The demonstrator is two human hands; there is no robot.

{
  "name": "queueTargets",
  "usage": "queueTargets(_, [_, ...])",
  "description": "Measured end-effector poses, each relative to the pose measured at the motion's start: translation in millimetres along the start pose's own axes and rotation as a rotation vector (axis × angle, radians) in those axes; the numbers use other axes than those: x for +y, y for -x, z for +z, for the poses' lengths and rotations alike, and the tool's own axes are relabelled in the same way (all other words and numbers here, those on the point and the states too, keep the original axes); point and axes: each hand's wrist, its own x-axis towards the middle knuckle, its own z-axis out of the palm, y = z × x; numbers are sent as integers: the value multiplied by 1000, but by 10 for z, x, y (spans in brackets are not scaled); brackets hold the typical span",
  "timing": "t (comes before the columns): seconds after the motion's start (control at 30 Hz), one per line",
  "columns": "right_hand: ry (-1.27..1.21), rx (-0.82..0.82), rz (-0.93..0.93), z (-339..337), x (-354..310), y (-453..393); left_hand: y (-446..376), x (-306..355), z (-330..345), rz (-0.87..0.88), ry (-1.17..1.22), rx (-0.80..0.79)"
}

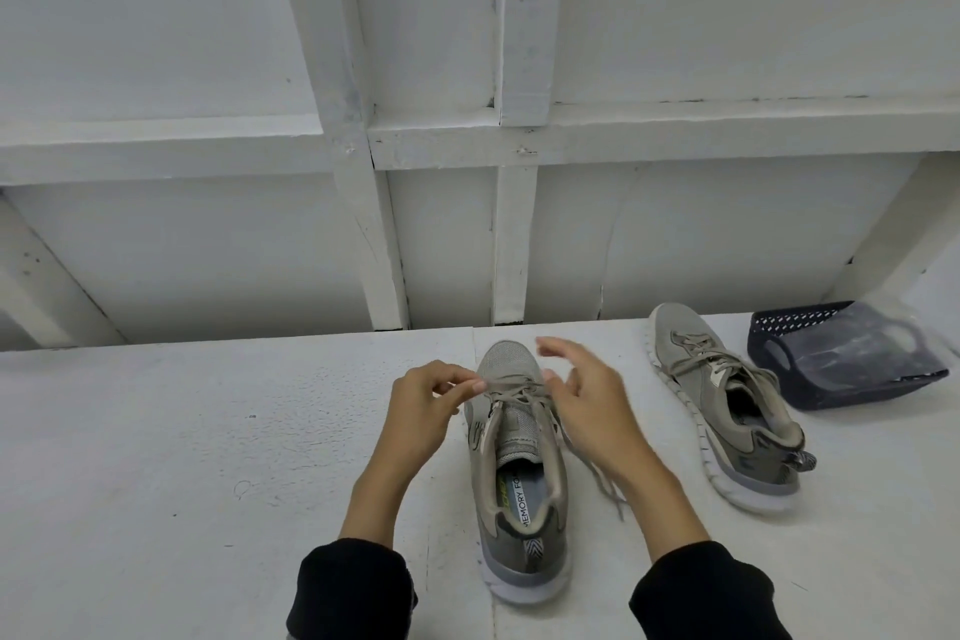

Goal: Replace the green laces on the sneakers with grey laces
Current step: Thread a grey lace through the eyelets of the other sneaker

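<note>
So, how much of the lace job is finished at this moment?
Done: hard to say; the laces on both sneakers look greyish-olive, so I cannot tell old from new. In hand: the left hand pinches the lace at the near sneaker; the right hand hovers over it, fingers spread, a loose end trailing beside it. Left: the far sneaker lies laced and untouched beside the basket.

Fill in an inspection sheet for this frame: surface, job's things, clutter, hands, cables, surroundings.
Surface: white painted table, scuffed.
Job's things: near sneaker, toe pointing away, laces partly threaded, one end trailing right; second sneaker laced, lying to the right.
Clutter: dark blue perforated basket on its side, holding a clear plastic bag.
Hands: left hand pinches a lace near the toe; right hand open over the laces.
Cables: nothing seen.
Surroundings: white timber-framed wall behind the table.
</note>
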Motion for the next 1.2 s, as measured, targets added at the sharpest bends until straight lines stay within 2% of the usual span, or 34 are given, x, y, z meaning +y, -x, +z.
queueTargets(0.07, [-93,-180,23,111,-74,7,1,51,35,36,33,-51])
queueTargets(0.17, [-111,-245,60,139,-96,-14,-7,81,55,37,45,-26])
queueTargets(0.27, [-94,-195,61,93,-84,-42,-3,82,91,-31,94,42])
queueTargets(0.43, [-5,9,102,107,36,-118,54,6,272,-171,-103,-87])
queueTargets(0.53, [43,18,130,168,112,-123,77,-75,270,-265,-54,-71])
queueTargets(0.7, [99,15,162,334,188,-141,104,-131,176,-393,238,-137])
queueTargets(0.8, [98,1,177,417,187,-123,124,-165,173,-459,316,-153])
queueTargets(1.2, [95,-43,156,511,192,-67,102,-246,202,-478,446,-129])
